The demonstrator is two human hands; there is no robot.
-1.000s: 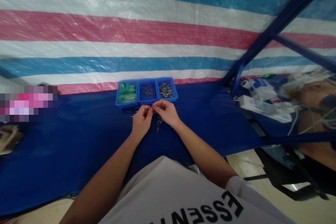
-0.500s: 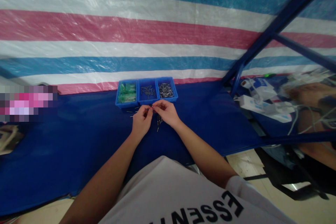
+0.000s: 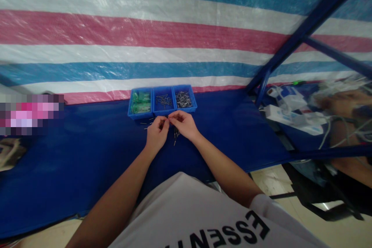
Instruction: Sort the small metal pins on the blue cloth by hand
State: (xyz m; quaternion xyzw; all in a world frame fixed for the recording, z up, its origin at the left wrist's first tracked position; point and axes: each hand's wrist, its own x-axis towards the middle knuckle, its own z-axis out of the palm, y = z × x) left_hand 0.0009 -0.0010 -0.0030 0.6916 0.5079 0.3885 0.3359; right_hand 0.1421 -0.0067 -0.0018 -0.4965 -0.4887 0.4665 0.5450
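Fingertips of my left hand (image 3: pixel 157 131) and my right hand (image 3: pixel 184 124) meet in a pinch just in front of the blue bins. Both hands are closed; whatever lies between the fingertips is too small and hidden to name. Thin metal pin-like pieces (image 3: pixel 175 136) lie on the blue table beneath my right hand, and a few more lie left of my left hand. Behind the hands, the left bin (image 3: pixel 140 115) holds green pieces in clear wrapping. Some thin dark metal pins (image 3: pixel 164 101) lie in the middle bin, and a dense heap of metal pins (image 3: pixel 183 100) fills the right bin.
A striped plastic sheet (image 3: pixel 145 31) hangs behind the blue table (image 3: pixel 87 155). To the right stand a blue metal frame (image 3: pixel 286 48) and a white power strip (image 3: pixel 293 120) with cables. Another person's arm (image 3: pixel 345 124) shows at far right; a blurred pink patch is at far left.
My hands stay pinched together in nearly the same place. At far right, the other person's hand has come into view above the cables.
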